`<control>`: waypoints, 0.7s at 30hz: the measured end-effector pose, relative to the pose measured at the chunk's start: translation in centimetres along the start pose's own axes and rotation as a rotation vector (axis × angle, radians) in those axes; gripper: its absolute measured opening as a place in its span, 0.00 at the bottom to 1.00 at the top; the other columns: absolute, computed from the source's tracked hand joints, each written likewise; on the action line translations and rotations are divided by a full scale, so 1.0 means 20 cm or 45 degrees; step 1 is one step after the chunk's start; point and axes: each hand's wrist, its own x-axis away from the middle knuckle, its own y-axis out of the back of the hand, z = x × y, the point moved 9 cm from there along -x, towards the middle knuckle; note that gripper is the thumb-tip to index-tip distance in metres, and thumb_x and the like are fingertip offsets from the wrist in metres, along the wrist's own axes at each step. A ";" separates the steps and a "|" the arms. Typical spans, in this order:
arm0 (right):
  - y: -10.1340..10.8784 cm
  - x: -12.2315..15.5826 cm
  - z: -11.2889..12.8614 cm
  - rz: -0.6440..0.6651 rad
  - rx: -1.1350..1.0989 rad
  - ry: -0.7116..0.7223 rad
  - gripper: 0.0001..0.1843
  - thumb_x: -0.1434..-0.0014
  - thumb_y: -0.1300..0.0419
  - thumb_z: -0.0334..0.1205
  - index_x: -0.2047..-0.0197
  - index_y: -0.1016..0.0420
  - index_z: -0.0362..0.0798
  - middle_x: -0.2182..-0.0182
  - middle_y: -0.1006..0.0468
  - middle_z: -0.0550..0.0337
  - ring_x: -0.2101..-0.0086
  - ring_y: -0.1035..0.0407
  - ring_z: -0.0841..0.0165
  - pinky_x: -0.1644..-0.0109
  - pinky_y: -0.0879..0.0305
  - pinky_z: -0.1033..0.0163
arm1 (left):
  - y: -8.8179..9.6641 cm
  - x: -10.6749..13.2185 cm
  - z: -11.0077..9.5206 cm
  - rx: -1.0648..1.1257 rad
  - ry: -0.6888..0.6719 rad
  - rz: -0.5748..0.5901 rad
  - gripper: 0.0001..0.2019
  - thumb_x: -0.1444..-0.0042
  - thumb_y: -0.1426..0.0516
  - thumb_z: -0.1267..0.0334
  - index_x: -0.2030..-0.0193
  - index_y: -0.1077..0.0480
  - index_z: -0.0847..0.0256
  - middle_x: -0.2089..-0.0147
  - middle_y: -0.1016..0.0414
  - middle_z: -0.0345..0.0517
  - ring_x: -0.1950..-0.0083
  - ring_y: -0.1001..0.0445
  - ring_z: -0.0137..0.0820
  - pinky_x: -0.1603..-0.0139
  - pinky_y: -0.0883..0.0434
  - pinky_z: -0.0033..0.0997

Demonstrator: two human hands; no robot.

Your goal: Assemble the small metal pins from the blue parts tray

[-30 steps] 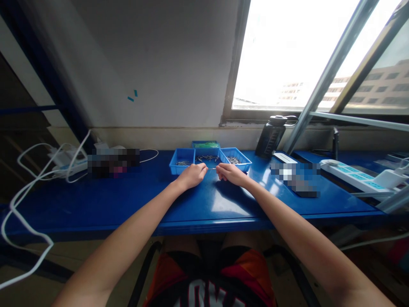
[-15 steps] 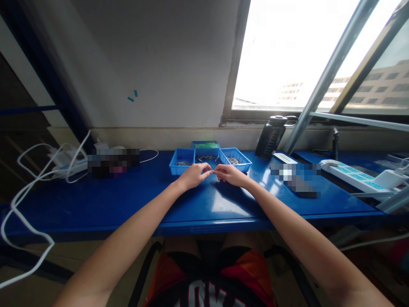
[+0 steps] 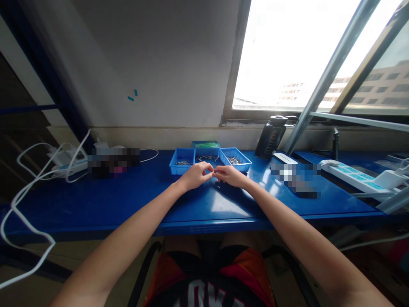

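Note:
My left hand [image 3: 197, 175] and my right hand [image 3: 230, 175] meet fingertip to fingertip just above the blue table. Both are closed in a pinch around a small metal part [image 3: 213, 172], mostly covered by the fingers, so its kind cannot be told. Right behind the hands stand blue bins: a left bin [image 3: 173, 164] with small metal pieces, a right bin [image 3: 246, 161] with more silvery pieces, and between them a bin whose darker, longer metal pieces [image 3: 207, 158] show above my fingers. At the back, another blue bin [image 3: 193, 145] holds green, plastic-looking material [image 3: 206, 145].
A dark bottle [image 3: 271, 137] stands by the window, right of the bins. Further right lie a white flat object [image 3: 285, 158] and a power strip [image 3: 351, 172]. White cables [image 3: 19, 209] and blurred-out items [image 3: 113, 162] occupy the left side. The table's front edge [image 3: 204, 228] runs below my forearms.
My hands stay in nearly the same place. Their fingertips have shifted slightly, and less of the small metal part shows between them.

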 end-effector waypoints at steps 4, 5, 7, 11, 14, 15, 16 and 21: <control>0.03 0.00 0.00 -0.037 0.041 -0.011 0.19 0.47 0.47 0.51 0.62 0.29 0.44 0.80 0.30 0.62 0.79 0.38 0.74 0.74 0.44 0.69 | -0.01 0.01 0.04 -0.053 0.126 0.036 0.09 0.49 0.49 0.59 0.65 0.33 0.61 0.69 0.28 0.41 0.71 0.30 0.27 0.71 0.36 0.24; 0.04 0.00 0.01 -0.042 0.042 -0.009 0.19 0.47 0.47 0.51 0.62 0.29 0.44 0.80 0.29 0.62 0.78 0.37 0.74 0.74 0.43 0.69 | -0.01 0.01 0.06 -0.079 0.147 0.039 0.09 0.49 0.49 0.59 0.65 0.33 0.61 0.69 0.28 0.41 0.71 0.30 0.27 0.72 0.36 0.24; 0.04 0.01 0.02 -0.052 0.037 -0.005 0.19 0.46 0.49 0.51 0.62 0.29 0.44 0.79 0.28 0.61 0.78 0.37 0.74 0.73 0.43 0.69 | -0.01 0.02 0.07 -0.126 0.161 0.045 0.10 0.49 0.49 0.58 0.65 0.33 0.60 0.68 0.27 0.42 0.70 0.30 0.28 0.71 0.36 0.25; 0.04 0.01 0.01 -0.055 0.038 -0.010 0.18 0.44 0.51 0.49 0.65 0.29 0.45 0.78 0.28 0.61 0.79 0.39 0.74 0.74 0.44 0.69 | -0.02 0.01 0.09 -0.164 0.175 0.060 0.11 0.48 0.49 0.56 0.65 0.31 0.60 0.66 0.26 0.44 0.67 0.29 0.30 0.69 0.35 0.26; 0.04 0.00 -0.01 -0.060 0.056 -0.019 0.16 0.44 0.51 0.48 0.68 0.29 0.44 0.78 0.28 0.61 0.79 0.39 0.74 0.74 0.44 0.69 | -0.02 0.01 0.10 -0.158 0.200 0.079 0.13 0.48 0.49 0.55 0.64 0.30 0.60 0.66 0.26 0.45 0.66 0.29 0.31 0.69 0.35 0.26; 0.05 0.00 -0.02 -0.072 0.064 -0.021 0.16 0.44 0.51 0.47 0.68 0.29 0.44 0.78 0.28 0.61 0.79 0.39 0.74 0.74 0.44 0.69 | -0.02 0.01 0.10 -0.159 0.205 0.086 0.13 0.48 0.50 0.55 0.64 0.30 0.61 0.66 0.26 0.45 0.66 0.29 0.31 0.68 0.35 0.26; 0.05 0.00 -0.03 -0.088 0.075 -0.023 0.15 0.44 0.51 0.46 0.68 0.29 0.45 0.78 0.28 0.61 0.79 0.39 0.74 0.73 0.44 0.69 | -0.03 0.01 0.11 -0.163 0.208 0.095 0.14 0.47 0.50 0.55 0.65 0.29 0.61 0.67 0.26 0.45 0.66 0.29 0.32 0.68 0.35 0.26; 0.08 0.00 -0.04 -0.142 0.145 -0.029 0.13 0.45 0.49 0.45 0.66 0.29 0.46 0.79 0.28 0.62 0.79 0.38 0.75 0.73 0.44 0.69 | -0.04 0.01 0.12 -0.201 0.200 0.120 0.13 0.47 0.51 0.57 0.65 0.29 0.61 0.68 0.26 0.45 0.67 0.29 0.31 0.68 0.36 0.26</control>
